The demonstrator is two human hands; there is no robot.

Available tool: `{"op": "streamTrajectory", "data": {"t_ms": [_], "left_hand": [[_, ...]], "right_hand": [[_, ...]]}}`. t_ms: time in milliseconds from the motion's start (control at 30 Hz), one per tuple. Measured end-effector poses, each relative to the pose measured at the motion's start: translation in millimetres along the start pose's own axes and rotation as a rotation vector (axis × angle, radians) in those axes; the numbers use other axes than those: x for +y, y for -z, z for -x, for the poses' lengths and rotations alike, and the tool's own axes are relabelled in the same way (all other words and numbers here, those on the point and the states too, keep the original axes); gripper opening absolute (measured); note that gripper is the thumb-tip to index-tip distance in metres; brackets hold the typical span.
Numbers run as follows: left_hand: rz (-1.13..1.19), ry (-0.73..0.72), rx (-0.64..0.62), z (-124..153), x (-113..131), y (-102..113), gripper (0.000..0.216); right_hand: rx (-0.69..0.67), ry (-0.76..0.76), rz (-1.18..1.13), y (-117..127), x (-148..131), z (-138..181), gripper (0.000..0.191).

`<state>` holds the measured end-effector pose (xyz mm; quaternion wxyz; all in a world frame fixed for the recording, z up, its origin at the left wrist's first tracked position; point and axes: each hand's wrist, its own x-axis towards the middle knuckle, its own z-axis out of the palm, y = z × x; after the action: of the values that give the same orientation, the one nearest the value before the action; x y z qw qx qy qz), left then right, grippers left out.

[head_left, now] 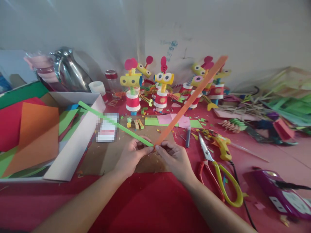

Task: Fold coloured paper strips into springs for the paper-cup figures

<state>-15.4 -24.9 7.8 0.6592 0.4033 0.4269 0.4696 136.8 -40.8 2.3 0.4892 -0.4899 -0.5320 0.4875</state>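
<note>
My left hand (131, 157) and my right hand (175, 158) meet above a brown cardboard sheet (116, 152), fingers pinched together. Both pinch the joined ends of two long paper strips where these cross. The green strip (114, 123) runs up and to the left from the pinch. The orange strip (191, 97) runs up and to the right, in front of the paper-cup figures (160, 94) at the back.
A white box (73, 142) of coloured paper sheets stands at the left. Yellow-handled scissors (218, 171), a yellow glue gun (223, 147) and a purple device (282, 194) lie at the right. A metal jug (69, 72) stands at the back left, paper scraps and sticks at the back right.
</note>
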Motion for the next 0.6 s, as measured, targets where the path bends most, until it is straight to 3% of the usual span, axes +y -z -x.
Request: {"op": "streamTrajectory", "data": {"t_ms": [333, 600], "left_hand": [[0.049, -0.005, 0.017, -1.0, 0.3, 1.2, 0.025], [-0.01, -0.051, 0.009, 0.3, 0.0, -0.2, 0.018]], "right_hand": [[-0.046, 0.006, -0.04, 2.3, -12.9, 2.2, 0.02], [0.016, -0.02, -0.078, -1.8, -5.4, 2.5, 0.017]]}}
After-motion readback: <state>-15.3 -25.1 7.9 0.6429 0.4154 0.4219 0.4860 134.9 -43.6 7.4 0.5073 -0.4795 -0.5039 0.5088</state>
